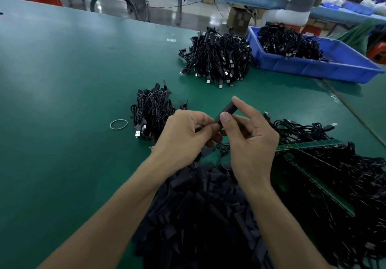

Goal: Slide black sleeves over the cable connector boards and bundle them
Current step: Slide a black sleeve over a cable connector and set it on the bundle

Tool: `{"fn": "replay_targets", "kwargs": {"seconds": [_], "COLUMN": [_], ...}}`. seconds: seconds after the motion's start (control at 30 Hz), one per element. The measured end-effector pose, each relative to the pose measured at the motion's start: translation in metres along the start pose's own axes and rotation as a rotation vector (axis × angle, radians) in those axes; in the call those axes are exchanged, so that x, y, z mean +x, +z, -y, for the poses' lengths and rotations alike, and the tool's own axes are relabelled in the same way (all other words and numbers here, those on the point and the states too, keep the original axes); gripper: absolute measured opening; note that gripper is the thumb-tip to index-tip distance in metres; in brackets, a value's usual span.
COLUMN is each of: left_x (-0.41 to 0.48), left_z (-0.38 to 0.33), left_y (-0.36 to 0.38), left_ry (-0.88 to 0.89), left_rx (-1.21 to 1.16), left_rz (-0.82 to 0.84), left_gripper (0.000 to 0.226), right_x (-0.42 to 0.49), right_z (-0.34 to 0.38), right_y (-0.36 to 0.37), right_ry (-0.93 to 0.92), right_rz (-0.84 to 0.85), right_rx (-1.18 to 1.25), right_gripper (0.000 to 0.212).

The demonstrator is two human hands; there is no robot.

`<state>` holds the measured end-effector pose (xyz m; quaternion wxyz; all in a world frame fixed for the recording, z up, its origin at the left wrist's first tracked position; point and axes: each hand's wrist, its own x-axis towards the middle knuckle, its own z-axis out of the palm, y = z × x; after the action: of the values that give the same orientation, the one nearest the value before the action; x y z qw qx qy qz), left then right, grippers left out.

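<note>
A rubber band (118,124) is lying on the table (62,101) at far left, just beside a small finished bundle (152,112); I am judging that it is waiting for the next bundling.

My left hand (188,130) is curling tight, pinching the lower end of the sleeve (226,110). The fingers are hiding whatever is entering there, so I cannot tell how far a board is in.

The sleeve is being held in the air above the table, between both hands and over the near pile of loose sleeves (198,206).

My right hand (250,139) is pinching the sleeve's upper part narrowly between thumb and forefinger, the other fingers hanging relaxed.

To do this well, I am planning to squeeze the sleeve's edges lightly so that its mouth is gaping. The left hand should be feeding straight along the tube, not at an angle, so that no corner is catching.

The sleeve's long axis is running from my left fingertips up and away, leaning slightly right. Its free end is pointing toward the far side of the table.

At right, green boards (313,164) with cables are lying ready.
</note>
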<state>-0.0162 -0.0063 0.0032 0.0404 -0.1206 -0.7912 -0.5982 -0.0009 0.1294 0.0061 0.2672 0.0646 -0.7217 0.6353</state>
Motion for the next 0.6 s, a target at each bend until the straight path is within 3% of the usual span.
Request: {"fn": "replay_targets", "kwargs": {"seconds": [0.27,0.47,0.6], "left_x": [-0.001,-0.001,0.000], "left_z": [-0.005,0.000,-0.004], "left_y": [0.004,0.002,-0.002], "left_ry": [0.036,-0.030,0.032], "left_rx": [-0.079,0.201,0.224], "left_rz": [-0.028,0.216,0.098], "left_gripper": [0.008,0.021,0.008], "right_x": [0.007,0.024,0.031], "right_z": [0.007,0.015,0.014], "right_y": [0.000,-0.008,-0.020], "right_ry": [0.007,0.136,0.153], "right_rz": [0.069,-0.056,0.078], "right_rx": [0.038,0.223,0.106], "right_gripper": [0.035,0.027,0.031]}}
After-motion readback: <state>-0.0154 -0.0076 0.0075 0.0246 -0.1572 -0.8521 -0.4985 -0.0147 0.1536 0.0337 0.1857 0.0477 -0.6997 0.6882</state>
